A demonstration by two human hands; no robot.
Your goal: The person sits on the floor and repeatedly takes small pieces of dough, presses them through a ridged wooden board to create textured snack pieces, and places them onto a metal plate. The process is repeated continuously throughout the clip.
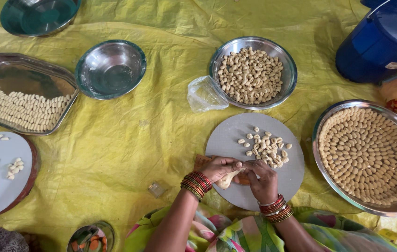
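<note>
Shaping small ridged dough shells is what's going on, and judging by the trays it's well along tbh. Left hand (221,169) is closed around a lump of pale dough (226,179), right hand (263,181) has its fingers curled down pinching at the same lump, both over the near edge of the round grey board (236,135), on top of a small brown wooden block (202,161) that's mostly covered.

Done so far, imo: a loose pile of shaped shells (266,149) on the board at about 1 o'clock from the hands, a steel bowl (253,73) heaped w/ them at 12, a big round steel plate (370,156) at 3 packed in neat rings w/ barely any room left, and a rectangular steel tray (23,93) at 10 about half filled in rows. Empty steel bowl (110,69) at 11, crumpled clear plastic bag (204,94) beside the full bowl.

Left to do: only the lump in hand shows, so can't say how much dough remains.

Hard to make out: the block's surface is hidden under the hands. Blue container (385,39) at 2 is cut off, same w/ a second grey board (2,172) at 9 w/ a few pieces, and a tin (91,238) w/ orange bits at 7.
</note>
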